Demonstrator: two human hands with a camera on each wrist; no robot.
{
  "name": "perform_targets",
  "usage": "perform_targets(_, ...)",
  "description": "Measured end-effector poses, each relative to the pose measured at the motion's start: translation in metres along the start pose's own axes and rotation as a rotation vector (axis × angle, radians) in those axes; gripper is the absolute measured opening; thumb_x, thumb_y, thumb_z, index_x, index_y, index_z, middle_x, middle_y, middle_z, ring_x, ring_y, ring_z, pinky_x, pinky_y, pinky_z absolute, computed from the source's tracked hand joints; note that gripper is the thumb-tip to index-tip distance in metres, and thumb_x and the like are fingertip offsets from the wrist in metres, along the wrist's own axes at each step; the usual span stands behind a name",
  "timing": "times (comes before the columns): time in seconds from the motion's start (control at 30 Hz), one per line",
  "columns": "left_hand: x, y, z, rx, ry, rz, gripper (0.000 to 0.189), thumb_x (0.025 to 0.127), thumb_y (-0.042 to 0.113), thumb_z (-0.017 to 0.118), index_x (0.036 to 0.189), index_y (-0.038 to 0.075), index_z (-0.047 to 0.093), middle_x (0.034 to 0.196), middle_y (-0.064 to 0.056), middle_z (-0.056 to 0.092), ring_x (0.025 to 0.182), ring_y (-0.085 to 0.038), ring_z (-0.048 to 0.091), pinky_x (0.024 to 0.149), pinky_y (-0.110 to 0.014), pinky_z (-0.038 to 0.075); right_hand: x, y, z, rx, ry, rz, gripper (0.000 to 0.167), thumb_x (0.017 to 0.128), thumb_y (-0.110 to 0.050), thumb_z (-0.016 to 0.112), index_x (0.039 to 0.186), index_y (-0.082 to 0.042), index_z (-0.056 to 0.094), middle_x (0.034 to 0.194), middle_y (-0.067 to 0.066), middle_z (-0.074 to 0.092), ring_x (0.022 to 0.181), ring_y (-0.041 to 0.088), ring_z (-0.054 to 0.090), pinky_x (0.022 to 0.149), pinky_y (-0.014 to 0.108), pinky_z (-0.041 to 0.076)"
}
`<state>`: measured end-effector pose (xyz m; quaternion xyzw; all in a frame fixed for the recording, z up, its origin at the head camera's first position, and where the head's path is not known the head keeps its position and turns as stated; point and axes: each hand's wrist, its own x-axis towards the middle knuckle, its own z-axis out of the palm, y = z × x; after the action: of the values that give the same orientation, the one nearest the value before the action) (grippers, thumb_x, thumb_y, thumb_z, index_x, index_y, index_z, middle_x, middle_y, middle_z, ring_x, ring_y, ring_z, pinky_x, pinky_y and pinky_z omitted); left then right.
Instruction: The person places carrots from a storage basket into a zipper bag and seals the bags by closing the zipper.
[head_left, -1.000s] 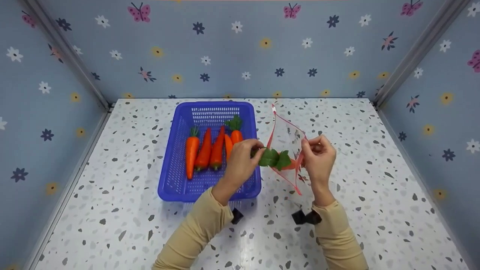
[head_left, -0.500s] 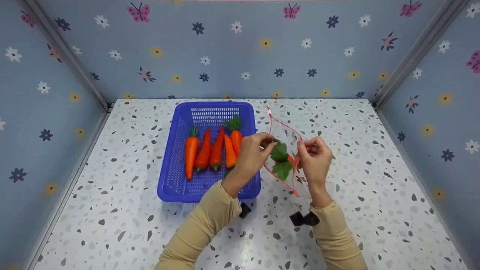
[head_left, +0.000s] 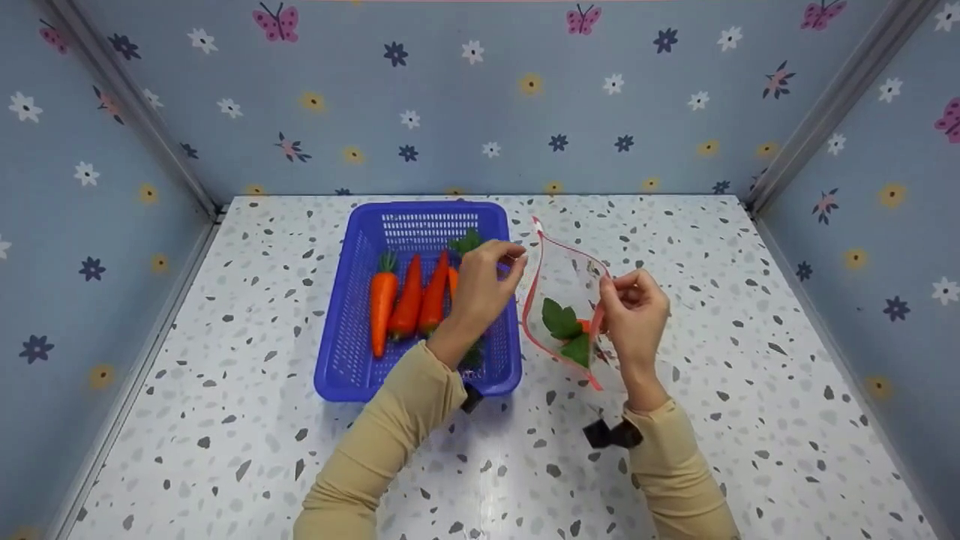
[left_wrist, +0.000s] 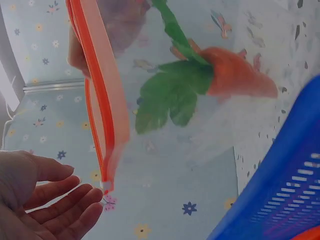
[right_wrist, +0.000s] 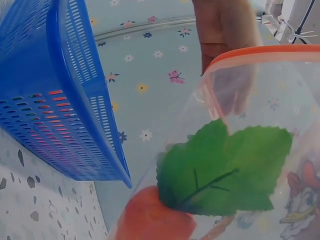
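My right hand (head_left: 636, 311) pinches the red-edged mouth of a clear zip bag (head_left: 566, 262), which gapes toward the basket. Inside the bag lies a carrot (left_wrist: 237, 75) with green leaves (head_left: 561, 319); it shows through the printed plastic in both wrist views. My left hand (head_left: 484, 289) hovers over the right rim of a blue basket (head_left: 330, 367), holding nothing. Its fingers are loosely bent beside the bag's zip end in the left wrist view. Several carrots (head_left: 383, 300) lie side by side in the basket, some partly hidden by the left hand and forearm.
The basket and bag are on a white speckled table (head_left: 225, 420). Blue patterned panels (head_left: 450, 97) enclose the back and both sides. Black wrist mounts (head_left: 611, 433) stick out from the sleeves.
My left hand has let go of the leafy carrot, which has dropped deeper into the bag, and has drawn back left over the basket. My right hand keeps its pinch on the bag.
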<state>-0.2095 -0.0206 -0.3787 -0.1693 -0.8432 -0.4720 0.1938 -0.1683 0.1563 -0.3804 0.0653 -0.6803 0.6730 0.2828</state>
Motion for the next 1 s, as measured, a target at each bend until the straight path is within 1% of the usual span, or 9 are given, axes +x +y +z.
perform_targets(0.1,0.008,-0.012,-0.002,0.025,-0.001,-0.057,0.017,0.084,0.010,0.059,0.097,-0.001,0.065,0.092,-0.010,0.062,0.081,-0.017,0.058,0.076,-0.023,0.047,0.000,0.000,0.000,-0.017,0.008,-0.015,0.015,0.079,0.009,0.055,0.068,0.014,0.047,0.048,0.011,0.050,0.033,0.010,0.043,0.031,0.019,0.034)
perform_targets(0.3,0.022,-0.039,-0.005,0.062,-0.056,-0.243,0.026,0.084,0.012,0.060,0.105,-0.003,0.060,0.099,-0.013,0.060,0.089,-0.023,0.056,0.080,-0.028,0.045,0.001,0.000,-0.001,-0.025,0.008,-0.010,0.015,0.079,0.009,0.056,0.068,0.014,0.048,0.049,0.008,0.051,0.033,0.009,0.041,0.031,0.018,0.033)
perform_targets(0.43,0.027,-0.059,-0.008,0.130,-0.094,-0.347,0.034,0.085,0.015,0.059,0.112,-0.003,0.056,0.106,-0.016,0.057,0.096,-0.027,0.052,0.085,-0.034,0.042,0.000,0.000,-0.001,-0.030,0.014,-0.005,0.014,0.079,0.009,0.056,0.068,0.014,0.048,0.050,0.008,0.051,0.034,0.009,0.041,0.031,0.018,0.033)
perform_targets(0.53,0.028,-0.074,-0.011,0.167,-0.123,-0.405,0.038,0.085,0.016,0.058,0.116,-0.004,0.053,0.110,-0.018,0.054,0.097,-0.028,0.052,0.085,-0.036,0.042,0.000,0.000,-0.001,-0.037,0.023,-0.002,0.014,0.078,0.009,0.057,0.069,0.014,0.048,0.050,0.007,0.052,0.035,0.008,0.041,0.032,0.017,0.033)
perform_targets(0.67,0.027,-0.091,-0.014,0.174,-0.153,-0.473,0.041,0.086,0.016,0.057,0.119,-0.006,0.049,0.112,-0.021,0.052,0.096,-0.030,0.052,0.083,-0.038,0.043,0.000,0.000,-0.001,-0.047,0.034,0.004,0.014,0.079,0.009,0.057,0.069,0.014,0.048,0.051,0.006,0.053,0.035,0.008,0.042,0.032,0.018,0.034)
perform_targets(0.87,0.026,-0.111,-0.014,0.212,-0.179,-0.561,0.047,0.086,0.019,0.055,0.125,-0.005,0.042,0.115,-0.020,0.050,0.097,-0.030,0.051,0.083,-0.038,0.043,-0.001,0.001,-0.001,-0.055,0.041,0.003,0.014,0.079,0.008,0.056,0.069,0.013,0.049,0.053,0.008,0.052,0.036,0.008,0.041,0.031,0.018,0.032)
perform_targets(1.0,0.024,-0.124,-0.014,0.260,-0.178,-0.617,0.052,0.086,0.020,0.056,0.127,-0.007,0.038,0.112,-0.022,0.052,0.094,-0.031,0.054,0.079,-0.038,0.046,-0.003,0.002,-0.001,-0.049,0.032,0.008,0.014,0.080,0.006,0.056,0.070,0.013,0.049,0.051,0.009,0.051,0.034,0.009,0.041,0.031,0.019,0.033)
